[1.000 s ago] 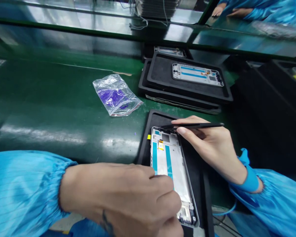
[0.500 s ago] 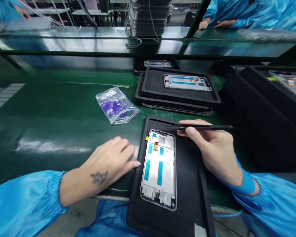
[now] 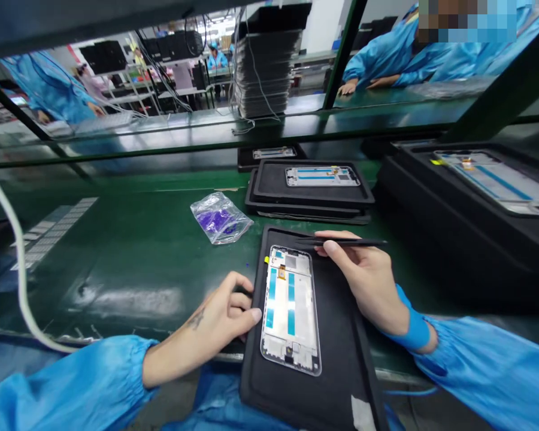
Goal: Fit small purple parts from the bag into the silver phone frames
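A black foam tray lies in front of me, its near end over the table's edge. In it rests a silver phone frame with blue strips, a small orange flex cable and a yellow tab at its upper left. My left hand grips the tray's left edge, thumb on the rim and fingers curled against the side. Black tweezers are held in my right hand, above the tray's upper right. Their tips point left, over the top end of the phone frame.
A clear bag with purple pieces lies left of the tray. Behind are stacked black trays, the top one holding another phone frame. A taller tray stack stands at right. A white cable hangs at left. Co-workers in blue sit beyond.
The view has tilted up. My left hand has moved from beside the tray onto its left edge, its fingers curling in. My right hand still holds the tweezers near the frame's top.
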`<state>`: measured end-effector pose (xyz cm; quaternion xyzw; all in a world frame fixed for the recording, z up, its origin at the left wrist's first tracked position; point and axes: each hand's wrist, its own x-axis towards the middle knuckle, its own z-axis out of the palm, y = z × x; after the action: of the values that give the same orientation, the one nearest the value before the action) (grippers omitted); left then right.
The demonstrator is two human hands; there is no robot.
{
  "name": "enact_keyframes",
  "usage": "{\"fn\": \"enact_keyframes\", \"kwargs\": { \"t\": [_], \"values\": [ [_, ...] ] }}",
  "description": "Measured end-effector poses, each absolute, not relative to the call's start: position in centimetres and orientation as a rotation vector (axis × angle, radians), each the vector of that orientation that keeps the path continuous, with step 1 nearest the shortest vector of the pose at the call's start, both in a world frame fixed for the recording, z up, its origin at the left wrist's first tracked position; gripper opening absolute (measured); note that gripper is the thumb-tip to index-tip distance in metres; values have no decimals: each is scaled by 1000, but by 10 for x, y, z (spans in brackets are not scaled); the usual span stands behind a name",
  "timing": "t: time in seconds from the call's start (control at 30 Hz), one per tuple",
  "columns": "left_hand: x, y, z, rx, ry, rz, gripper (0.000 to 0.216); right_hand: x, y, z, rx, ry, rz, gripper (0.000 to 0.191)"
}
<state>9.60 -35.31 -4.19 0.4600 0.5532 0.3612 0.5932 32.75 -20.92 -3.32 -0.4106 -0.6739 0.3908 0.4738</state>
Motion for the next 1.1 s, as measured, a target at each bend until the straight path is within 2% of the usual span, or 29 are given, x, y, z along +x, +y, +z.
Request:
{"fn": "enact_keyframes", "kwargs": {
  "t": [0.17,0.33,0.47,0.67,0.83,1.1],
  "values": [
    [82,-350,-21,969,1307,966,54,337,-204,-27,-851,-1507,926,20],
    [27,-357,29,974,1651,1022,61,346,-204,-17,-750,-1359,834,16],
    [-44,-322,47,1012,1935,1197,62,348,-207,-12,-781,-1333,820,15],
    [-127,-194,45,1053,2266,1184,29,355,-204,-15,-887,-1363,813,18],
    [-147,-115,36,1016,2372,1049,36,364,-196,-16,-1034,-1438,753,22],
    [-159,-75,24,1220,2499,837,37,378,-183,-41,-1189,-1572,720,21]
  ]
}}
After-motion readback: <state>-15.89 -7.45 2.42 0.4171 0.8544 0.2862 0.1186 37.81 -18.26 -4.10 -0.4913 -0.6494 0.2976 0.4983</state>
